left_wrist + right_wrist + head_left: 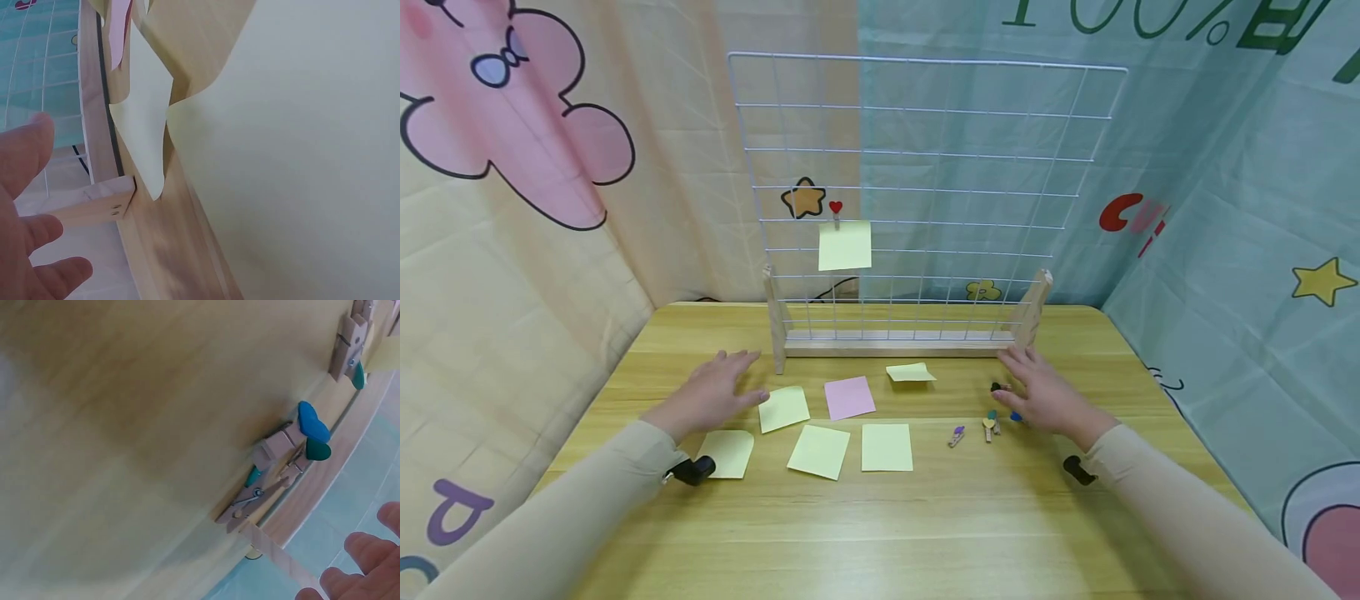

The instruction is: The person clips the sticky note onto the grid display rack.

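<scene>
1. We are seeing the left hand [707,393] hovering at the left, its fingers open and gripping nothing; its thumb is pointing at a yellow note [784,409], and we are not managing to tell whether it is touching
2. The right hand [1054,398] is reaching over the right side, its fingers spread, and we are seeing nothing gripped in them
3. Five yellow notes and a pink note [850,397] are lying on the tabletop [985,517], with small clips [989,429] lying to their right; a hanging note [845,247] is dangling from a red-heart clip [836,208] on the wire grid [925,60] at the far side
4. For clean handling, we are favouring a pinch at a note's raised edge, so the paper is not creasing, and a squeeze on a clip's tail ends, so its mouth is opening squarely; with clips bunching like this, we are judging that a hasty grab is risking two at once
5. The left wrist view is revealing how strongly the notes are curling, which the head view is flattening
6. The right wrist view is showing a blue-heart clip [275,447] crowding a dark green heart [317,450]; only the head view is showing the hanging note
</scene>
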Demonstrator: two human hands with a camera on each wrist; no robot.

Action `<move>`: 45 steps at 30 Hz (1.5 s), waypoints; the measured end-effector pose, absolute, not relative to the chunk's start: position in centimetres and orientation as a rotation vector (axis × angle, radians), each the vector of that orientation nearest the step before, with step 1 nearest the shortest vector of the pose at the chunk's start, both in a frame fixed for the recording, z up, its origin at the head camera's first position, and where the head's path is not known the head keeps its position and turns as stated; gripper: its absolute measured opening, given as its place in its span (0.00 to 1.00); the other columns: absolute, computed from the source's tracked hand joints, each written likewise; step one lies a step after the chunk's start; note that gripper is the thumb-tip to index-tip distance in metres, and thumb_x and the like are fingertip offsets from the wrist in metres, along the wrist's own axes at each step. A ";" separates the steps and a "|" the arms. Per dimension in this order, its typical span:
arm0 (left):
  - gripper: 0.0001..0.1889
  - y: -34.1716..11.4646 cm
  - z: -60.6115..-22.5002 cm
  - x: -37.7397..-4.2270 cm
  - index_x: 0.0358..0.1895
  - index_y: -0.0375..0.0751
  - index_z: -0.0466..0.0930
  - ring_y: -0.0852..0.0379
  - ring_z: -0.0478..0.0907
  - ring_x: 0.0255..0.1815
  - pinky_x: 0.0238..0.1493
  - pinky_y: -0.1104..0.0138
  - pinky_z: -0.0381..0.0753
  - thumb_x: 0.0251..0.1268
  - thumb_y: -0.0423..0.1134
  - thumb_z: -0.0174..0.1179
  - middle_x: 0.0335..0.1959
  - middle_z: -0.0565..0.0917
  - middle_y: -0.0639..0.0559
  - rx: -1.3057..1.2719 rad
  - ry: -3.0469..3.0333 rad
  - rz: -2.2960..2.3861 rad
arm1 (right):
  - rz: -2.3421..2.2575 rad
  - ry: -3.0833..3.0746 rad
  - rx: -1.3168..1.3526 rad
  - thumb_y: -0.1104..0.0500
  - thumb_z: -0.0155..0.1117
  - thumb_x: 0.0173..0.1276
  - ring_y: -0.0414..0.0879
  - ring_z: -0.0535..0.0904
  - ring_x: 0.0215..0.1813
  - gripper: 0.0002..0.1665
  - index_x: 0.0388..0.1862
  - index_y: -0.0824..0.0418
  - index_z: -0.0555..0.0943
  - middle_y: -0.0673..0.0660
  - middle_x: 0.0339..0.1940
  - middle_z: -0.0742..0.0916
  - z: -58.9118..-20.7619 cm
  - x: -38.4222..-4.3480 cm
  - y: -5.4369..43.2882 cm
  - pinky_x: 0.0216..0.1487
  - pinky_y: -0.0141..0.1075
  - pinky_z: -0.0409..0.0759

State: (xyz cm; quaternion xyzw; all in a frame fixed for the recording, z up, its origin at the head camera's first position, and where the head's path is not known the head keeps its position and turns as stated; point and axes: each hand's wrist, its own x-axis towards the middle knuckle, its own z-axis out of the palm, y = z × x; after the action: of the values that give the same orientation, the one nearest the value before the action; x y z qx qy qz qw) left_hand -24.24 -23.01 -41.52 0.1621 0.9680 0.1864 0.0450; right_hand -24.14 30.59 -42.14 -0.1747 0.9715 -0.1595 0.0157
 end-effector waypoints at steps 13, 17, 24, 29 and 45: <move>0.40 -23.0 -43.4 -24.0 0.80 0.33 0.62 0.15 0.50 0.79 0.77 0.27 0.48 0.77 0.55 0.61 0.79 0.64 0.26 0.511 2.937 0.556 | -0.495 2.985 -0.577 0.48 0.63 0.80 0.80 0.52 0.82 0.42 0.82 0.68 0.62 0.77 0.83 0.60 -43.6 -24.2 30.9 0.76 0.71 0.60; 0.40 -23.0 -43.6 -23.9 0.79 0.32 0.63 0.15 0.51 0.79 0.77 0.27 0.49 0.76 0.56 0.62 0.78 0.66 0.26 0.518 2.921 0.538 | -0.483 2.955 -0.561 0.47 0.61 0.81 0.81 0.52 0.81 0.41 0.82 0.67 0.63 0.76 0.83 0.61 -43.8 -24.2 30.8 0.76 0.71 0.61; 0.40 -23.0 -43.8 -23.7 0.79 0.31 0.64 0.16 0.53 0.79 0.77 0.28 0.52 0.77 0.57 0.61 0.78 0.67 0.27 0.526 2.907 0.506 | -0.479 2.917 -0.563 0.47 0.61 0.81 0.80 0.53 0.81 0.41 0.82 0.67 0.63 0.78 0.82 0.61 -44.0 -24.1 30.8 0.75 0.71 0.62; 0.39 -23.0 -44.1 -23.7 0.78 0.31 0.65 0.17 0.54 0.79 0.77 0.28 0.52 0.77 0.56 0.60 0.78 0.67 0.28 0.517 2.891 0.509 | -0.460 2.899 -0.570 0.47 0.59 0.82 0.78 0.56 0.81 0.40 0.82 0.67 0.63 0.77 0.82 0.63 -44.1 -24.2 30.8 0.76 0.70 0.63; 0.38 -22.8 -44.9 -23.8 0.75 0.31 0.69 0.18 0.56 0.79 0.77 0.30 0.55 0.77 0.58 0.59 0.77 0.66 0.25 0.526 2.911 0.470 | -0.412 2.869 -0.561 0.46 0.59 0.82 0.73 0.66 0.78 0.38 0.81 0.65 0.66 0.73 0.79 0.71 -44.2 -24.6 30.7 0.76 0.66 0.67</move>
State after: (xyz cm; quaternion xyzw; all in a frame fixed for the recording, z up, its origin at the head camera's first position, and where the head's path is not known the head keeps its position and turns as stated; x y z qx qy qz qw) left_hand -23.80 -22.84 -44.87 0.1750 0.9693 0.1564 0.0733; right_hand -24.59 30.74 -44.24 -0.1891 0.9674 -0.1391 0.0947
